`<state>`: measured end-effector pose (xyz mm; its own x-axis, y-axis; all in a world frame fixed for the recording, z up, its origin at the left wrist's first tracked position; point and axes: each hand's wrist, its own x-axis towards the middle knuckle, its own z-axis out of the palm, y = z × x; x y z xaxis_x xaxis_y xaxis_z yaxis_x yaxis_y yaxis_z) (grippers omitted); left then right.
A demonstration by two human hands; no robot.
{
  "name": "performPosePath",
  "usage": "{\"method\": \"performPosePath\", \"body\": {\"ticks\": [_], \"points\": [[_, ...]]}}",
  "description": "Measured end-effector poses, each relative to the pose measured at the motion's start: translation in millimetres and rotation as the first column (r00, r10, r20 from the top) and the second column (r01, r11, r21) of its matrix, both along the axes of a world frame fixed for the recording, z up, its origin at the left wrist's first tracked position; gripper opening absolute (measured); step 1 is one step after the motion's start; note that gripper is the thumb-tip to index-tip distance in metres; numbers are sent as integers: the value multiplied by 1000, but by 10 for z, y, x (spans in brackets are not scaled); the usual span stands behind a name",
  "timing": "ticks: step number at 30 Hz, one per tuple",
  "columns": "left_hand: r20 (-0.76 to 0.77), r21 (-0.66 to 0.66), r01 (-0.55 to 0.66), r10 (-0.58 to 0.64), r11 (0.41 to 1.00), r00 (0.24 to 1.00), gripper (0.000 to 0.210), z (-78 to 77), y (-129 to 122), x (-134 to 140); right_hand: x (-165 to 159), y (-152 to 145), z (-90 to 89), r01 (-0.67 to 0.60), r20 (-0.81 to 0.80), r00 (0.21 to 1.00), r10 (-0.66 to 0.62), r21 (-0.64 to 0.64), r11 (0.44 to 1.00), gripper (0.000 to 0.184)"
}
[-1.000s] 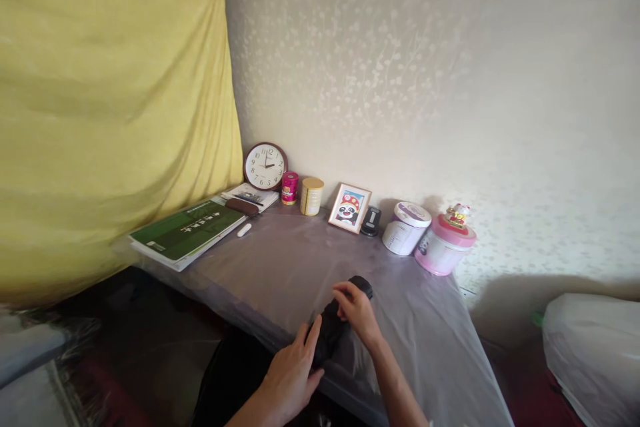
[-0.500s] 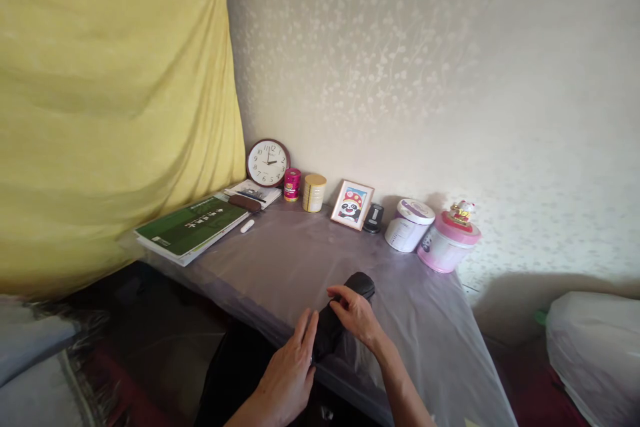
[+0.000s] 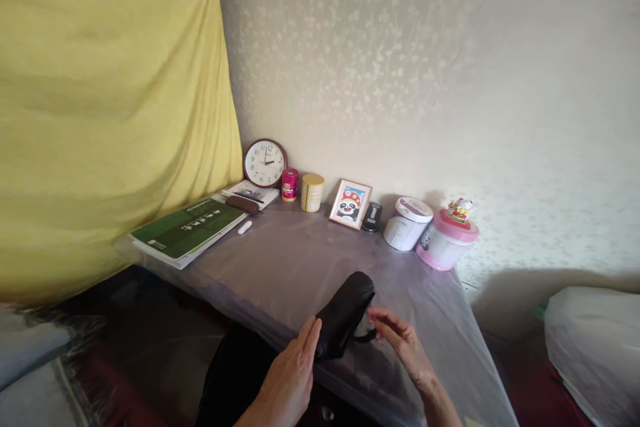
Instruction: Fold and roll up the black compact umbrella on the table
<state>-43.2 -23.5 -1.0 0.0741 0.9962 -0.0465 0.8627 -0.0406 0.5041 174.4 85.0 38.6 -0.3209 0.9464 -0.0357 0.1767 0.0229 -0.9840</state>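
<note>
A black folded umbrella lies slantwise at the near edge of the table, its rounded end pointing away from me. At its near left side, my left hand grips it with straight fingers along the fabric; the thumb is mostly hidden. To the right of the umbrella, my right hand has its fingers curled in a pinch on a short dark strap that comes off the umbrella's side.
Along the wall stand a round clock, a pink tin, a yellow-lidded can, a panda picture frame, a white tub and a pink tub. A green book lies at left, beside a yellow curtain.
My right hand has moved off the umbrella's top to its right side, drawing the strap outward. The umbrella looks wider and smoother on top. My left hand stays nearly in place.
</note>
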Motion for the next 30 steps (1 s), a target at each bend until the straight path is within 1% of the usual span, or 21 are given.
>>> {"method": "performPosePath", "body": {"ticks": [3, 6, 9, 11, 12, 14, 17, 19, 22, 24, 26, 27, 29, 30], "points": [[81, 34, -14, 11, 999, 997, 74, -21, 25, -36, 213, 55, -204, 155, 15, 988, -155, -10, 988, 38], [250, 32, -58, 49, 998, 967, 68, -9, 59, -113, 354, 132, -438, 242, 11, 970, -242, 46, 969, 42], [400, -14, -153, 146, 988, 905, 58, -9, 89, -222, 435, 174, -620, 315, 33, 947, -319, 89, 945, 43], [410, 0, -235, 214, 972, 887, 53, -20, 96, -294, 455, 177, -690, 336, 28, 940, -341, 110, 935, 43], [377, 32, -270, 238, 962, 895, 51, -20, 94, -325, 456, 173, -708, 335, 28, 940, -340, 118, 935, 43], [240, 106, -289, 257, 952, 936, 52, 1, 82, -368, 447, 158, -720, 328, 52, 940, -337, 131, 935, 42], [-20, 133, -218, 223, 967, 975, 58, 65, 64, -376, 428, 139, -712, 325, 94, 935, -342, 161, 932, 41], [-144, 106, -152, 167, 983, 975, 69, 90, 74, -366, 422, 133, -713, 325, 92, 935, -343, 173, 930, 41], [-244, 35, -124, 129, 992, 961, 87, 63, 136, -378, 421, 134, -736, 321, 66, 940, -335, 164, 933, 41], [-249, 25, -125, 127, 992, 960, 92, 32, 195, -418, 421, 137, -757, 319, 53, 942, -331, 161, 934, 41], [-179, 37, -115, 120, 993, 977, 91, 33, 249, -474, 418, 141, -773, 317, 48, 943, -329, 168, 934, 40], [-108, 41, -108, 112, 993, 988, 90, 53, 270, -504, 415, 143, -777, 316, 44, 944, -327, 171, 933, 40], [103, 20, -114, 111, 993, 988, 85, 130, 293, -554, 409, 145, -780, 313, 29, 946, -323, 174, 934, 40], [234, -16, -132, 132, 991, 963, 82, 181, 296, -571, 407, 145, -778, 314, 22, 946, -323, 175, 933, 40]]}}
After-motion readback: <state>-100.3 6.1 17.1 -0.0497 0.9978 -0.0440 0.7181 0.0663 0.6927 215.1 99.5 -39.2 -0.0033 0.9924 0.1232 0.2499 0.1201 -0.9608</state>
